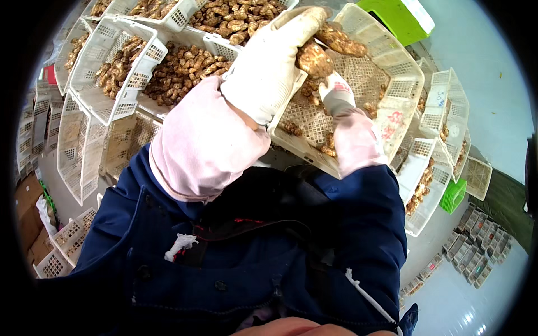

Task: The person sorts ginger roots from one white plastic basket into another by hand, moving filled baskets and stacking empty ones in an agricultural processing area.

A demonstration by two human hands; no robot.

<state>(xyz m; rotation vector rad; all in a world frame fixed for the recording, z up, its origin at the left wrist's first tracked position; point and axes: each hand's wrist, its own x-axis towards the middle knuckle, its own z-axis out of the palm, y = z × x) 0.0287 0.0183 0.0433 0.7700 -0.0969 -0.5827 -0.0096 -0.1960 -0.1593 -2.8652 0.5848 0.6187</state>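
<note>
"What's that bright green at the top right?"
"A green bin (392, 21) with a white edge."
"And further down the right side?"
"A small green basket (451, 197), with a pale crate (479, 178) near it and a dark green patch (504, 210) beyond. Below those, rows of containers (476, 246) stand on a pale floor (457, 305) that shows glints of light."
"On the left?"
"Brown cardboard (29, 210), and beside it a white bag (46, 214)."

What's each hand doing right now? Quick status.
Left hand: closed around knobbly brown roots.
Right hand: inside the white crate, by small root pieces; grip cannot be told.
</note>
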